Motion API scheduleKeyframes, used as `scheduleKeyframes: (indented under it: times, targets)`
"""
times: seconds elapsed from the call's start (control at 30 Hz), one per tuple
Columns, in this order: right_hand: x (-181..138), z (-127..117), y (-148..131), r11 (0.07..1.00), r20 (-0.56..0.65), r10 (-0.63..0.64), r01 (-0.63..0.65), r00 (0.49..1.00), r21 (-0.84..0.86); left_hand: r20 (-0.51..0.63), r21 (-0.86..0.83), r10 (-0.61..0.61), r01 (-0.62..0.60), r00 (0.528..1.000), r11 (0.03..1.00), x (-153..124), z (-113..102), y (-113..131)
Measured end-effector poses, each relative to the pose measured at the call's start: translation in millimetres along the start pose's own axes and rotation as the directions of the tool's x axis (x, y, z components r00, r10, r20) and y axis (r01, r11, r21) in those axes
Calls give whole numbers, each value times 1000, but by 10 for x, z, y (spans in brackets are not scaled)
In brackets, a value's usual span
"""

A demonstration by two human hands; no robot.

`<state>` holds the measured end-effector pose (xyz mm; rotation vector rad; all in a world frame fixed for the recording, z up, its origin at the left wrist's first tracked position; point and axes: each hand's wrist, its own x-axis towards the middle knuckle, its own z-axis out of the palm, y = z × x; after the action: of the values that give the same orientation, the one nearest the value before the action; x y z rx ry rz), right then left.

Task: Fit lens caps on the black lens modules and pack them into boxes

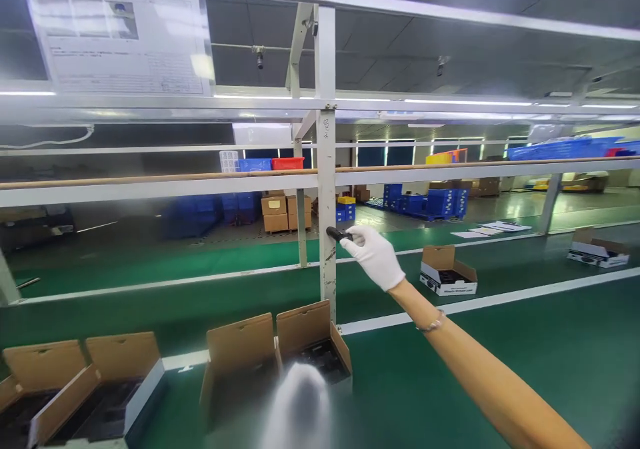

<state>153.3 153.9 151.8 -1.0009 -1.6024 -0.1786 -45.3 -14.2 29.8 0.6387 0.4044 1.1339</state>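
My right hand (375,257), in a white glove, is closed on a short black stick-like object (339,234). The object's far end overlaps the white metal post (327,202); whether it touches the post I cannot tell. Low in the middle, my left hand (300,406) is a white blur, also gloved by its look, with its fingers smeared. It is in front of two open cardboard boxes (305,316), the right one with black contents (323,358).
Two more open boxes (120,356) stand on the green surface at lower left. Further white boxes (449,282) stand to the right. Rails (150,188) cross ahead at several heights. Papers (493,229) lie farther back, and a printed sheet (120,49) hangs upper left.
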Motion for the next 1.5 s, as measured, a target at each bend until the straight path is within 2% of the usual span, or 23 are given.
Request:
scheduleKeyframes:
  times: [0.07, 0.1, 0.17, 0.2, 0.27, 0.37, 0.43, 0.5, 0.57, 0.63, 0.7, 0.8, 0.93, 0.97, 1.0, 1.1, 1.13, 1.17, 1.23, 1.3, 1.33, 1.4, 1.5]
  targets:
    - [-255, -193, -302, 997, 65, 51, -54, 997, 46, -9, -15, 15, -15, 1000, 1000, 120, -8, -43]
    - [-418, -284, -462, 993, 191, 59, -77, 980, 86, -13, -14, 22, -22, 1000, 1000, 167, -4, -72]
    - [-763, -429, -751, 984, 483, -2, -85, 876, 158, -39, -34, 8, -10, 999, 999, 237, 15, -142]
    - [-924, -473, -866, 983, 578, -40, -71, 815, 168, -61, -68, -14, 10, 998, 998, 260, 28, -179]
    - [-1181, -502, -1016, 985, 709, -98, -35, 698, 171, -117, -178, -39, 17, 992, 984, 282, 52, -246]
    - [-1392, -460, -1047, 992, 806, -109, 9, 583, 128, -152, -311, -71, 21, 986, 950, 270, 59, -311]
    - [-1455, -443, -991, 994, 815, -103, 37, 570, 100, -135, -317, -167, 117, 977, 941, 253, 52, -336]
    - [-1489, -463, -932, 994, 799, -110, 57, 591, 94, -150, -255, -226, 183, 963, 950, 240, 58, -363]
    - [-1509, -514, -901, 994, 794, -106, 69, 599, 81, -266, -67, -155, 142, 952, 988, 234, 86, -410]
    - [-1535, -572, -896, 995, 810, -74, 102, 582, 18, -374, 231, 26, 66, 927, 971, 237, 124, -493]
    - [-1583, -617, -891, 974, 808, -6, 185, 589, -128, -401, 502, 173, 58, 899, 863, 253, 152, -605]
    - [-1676, -675, -837, 905, 764, 66, 284, 641, -316, -350, 763, 249, 120, 903, 635, 289, 151, -742]
    - [-1718, -866, -713, 978, 701, 48, 109, 711, -178, -152, 926, 294, 32, 944, 377, 343, -7, -656]
    - [-1713, -936, -689, 986, 673, 70, 51, 737, -158, -132, 965, 330, 45, 935, 257, 366, -101, -604]
    - [-1707, -1008, -671, 988, 640, 95, 8, 762, -156, -137, 990, 363, 117, 921, 77, 396, -224, -557]
    - [-1708, -1201, -645, 987, 596, 131, -49, 792, -153, -183, 959, 336, 243, 924, -147, 505, -720, -513]
    - [-1719, -1248, -638, 988, 596, 131, -54, 793, -145, -171, 944, 287, 240, 943, -226, 540, -895, -530]
    - [-1735, -1284, -628, 989, 594, 128, -58, 794, -136, -112, 890, 210, 192, 971, -414, 571, -1052, -556]
    - [-1779, -1331, -590, 991, 572, 116, -59, 812, -118, -28, 806, 128, 99, 991, -583, 615, -1264, -612]
    - [-1829, -1352, -535, 994, 508, 100, -59, 856, -96, 28, 826, 116, 42, 993, -563, 643, -1285, -650]
    - [-1852, -1357, -506, 994, 478, 100, -71, 873, -78, 30, 882, 135, 37, 990, -471, 654, -1224, -663]
    - [-1886, -1365, -456, 991, 452, 127, -133, 883, -18, -8, 986, 171, 36, 985, -161, 670, -999, -695]
    - [-1908, -1379, -415, 950, 498, 220, -300, 839, 85, -41, 958, 136, 0, 990, 286, 643, -586, -827]
